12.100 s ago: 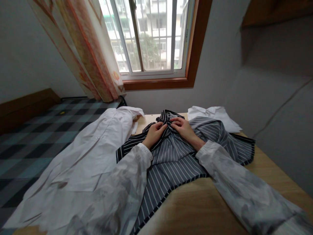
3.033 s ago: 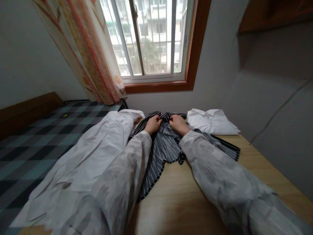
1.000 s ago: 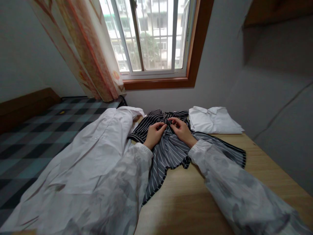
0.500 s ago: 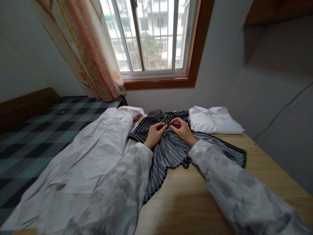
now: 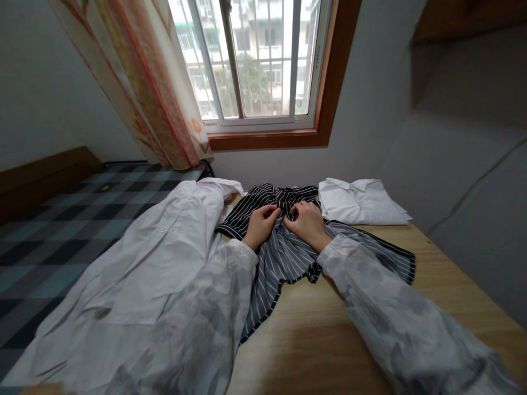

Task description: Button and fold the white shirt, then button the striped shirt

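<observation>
A black shirt with white stripes (image 5: 284, 258) lies bunched on the wooden table, its paler inside showing toward me. My left hand (image 5: 262, 224) pinches the cloth near the middle of the shirt, thumb and forefinger together. Just to its right, my right hand (image 5: 308, 224) is closed on the same gathered part, fingers curled and thumb pointing left. The fingertips of both hands nearly meet. Whether a button sits between them is too small to make out.
A white shirt (image 5: 164, 247) is spread at the left, beside the checked bed (image 5: 53, 241). Behind on the right rests a folded white shirt (image 5: 358, 202). The wooden table (image 5: 313, 334) runs toward me. A curtain (image 5: 152, 82) and window (image 5: 263, 66) are at the back.
My right hand has turned slightly, its fingers curling further over and its thumb shifting down. My left hand has barely moved; the shirt stays in place.
</observation>
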A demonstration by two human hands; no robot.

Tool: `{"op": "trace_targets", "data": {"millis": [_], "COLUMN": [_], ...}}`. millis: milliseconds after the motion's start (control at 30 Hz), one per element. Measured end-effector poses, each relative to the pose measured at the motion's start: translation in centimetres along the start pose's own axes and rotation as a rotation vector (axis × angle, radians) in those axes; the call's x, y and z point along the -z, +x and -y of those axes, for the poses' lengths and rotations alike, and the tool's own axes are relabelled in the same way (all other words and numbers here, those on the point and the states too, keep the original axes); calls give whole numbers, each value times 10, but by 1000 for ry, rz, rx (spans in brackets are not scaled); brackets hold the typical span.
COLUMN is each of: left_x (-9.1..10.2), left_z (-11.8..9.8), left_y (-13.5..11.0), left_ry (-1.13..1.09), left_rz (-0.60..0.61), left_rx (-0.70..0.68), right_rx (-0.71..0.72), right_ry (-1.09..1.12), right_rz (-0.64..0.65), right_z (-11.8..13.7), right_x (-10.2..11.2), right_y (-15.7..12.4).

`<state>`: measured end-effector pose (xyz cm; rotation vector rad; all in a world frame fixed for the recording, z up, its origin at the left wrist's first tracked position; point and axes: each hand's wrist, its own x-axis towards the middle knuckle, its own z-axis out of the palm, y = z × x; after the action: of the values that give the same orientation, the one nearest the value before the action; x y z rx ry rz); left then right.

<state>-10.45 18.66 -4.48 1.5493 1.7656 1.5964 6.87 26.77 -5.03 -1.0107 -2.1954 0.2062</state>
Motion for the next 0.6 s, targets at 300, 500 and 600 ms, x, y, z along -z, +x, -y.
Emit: {"op": "trace_targets", "data": {"millis": [300,500,600], "left_x": [0,0,0], "left_z": [2,1,0], "left_y": [0,-1,-1], "left_ry": [4,12,-3], "left_rz": [-7,3,17], "left_rx": [-6,4,-4], "right_rx": [-15,-37,31], "right_ry": [-47,346,438], "right_rz": [7,-104,-91], "right_z": [-4,-6,-2], "right_x": [2,6,10], "right_y": [1,7,6]}}
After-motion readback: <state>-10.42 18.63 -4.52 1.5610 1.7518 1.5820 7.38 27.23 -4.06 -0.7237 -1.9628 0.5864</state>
